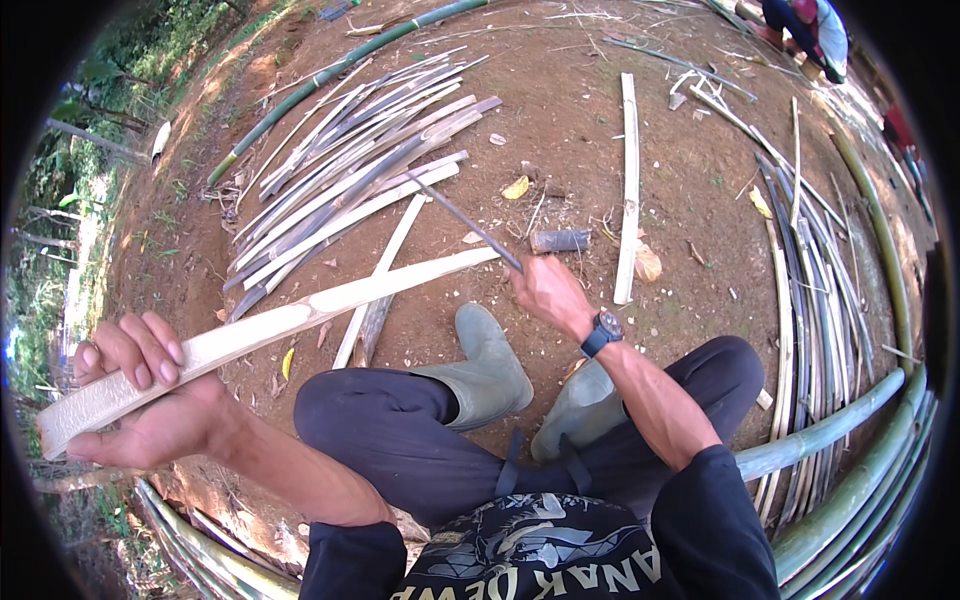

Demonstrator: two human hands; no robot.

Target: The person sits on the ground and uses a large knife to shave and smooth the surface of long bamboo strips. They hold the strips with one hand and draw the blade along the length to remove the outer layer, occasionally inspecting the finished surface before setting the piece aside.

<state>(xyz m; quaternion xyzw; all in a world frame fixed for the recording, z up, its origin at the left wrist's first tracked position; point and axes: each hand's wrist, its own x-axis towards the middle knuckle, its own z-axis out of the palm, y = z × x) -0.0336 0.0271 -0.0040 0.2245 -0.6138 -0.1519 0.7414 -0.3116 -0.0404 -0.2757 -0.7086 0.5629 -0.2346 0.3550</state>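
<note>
My left hand (155, 400) is closed around the wide end of a pale split bamboo strip (310, 306), fingers over its top and thumb along its lower edge. The strip reaches across in front of me, and its narrow end comes near my right hand. My right hand (552, 296), with a watch (603, 334) on its wrist, grips a long, thin, dark-bladed knife (465, 222); its handle is hidden in my fist. The blade points up and to the left, beyond the strip's far end. From this view I cannot tell whether blade and strip touch.
Split bamboo lies in a left pile (350, 190) and a right pile (815, 300). A lone strip (627, 190) and a short dark bamboo piece (560, 240) lie ahead. Green poles (850, 430) flank me. My boots (490, 372) rest on soil. Another person (805, 35) crouches far right.
</note>
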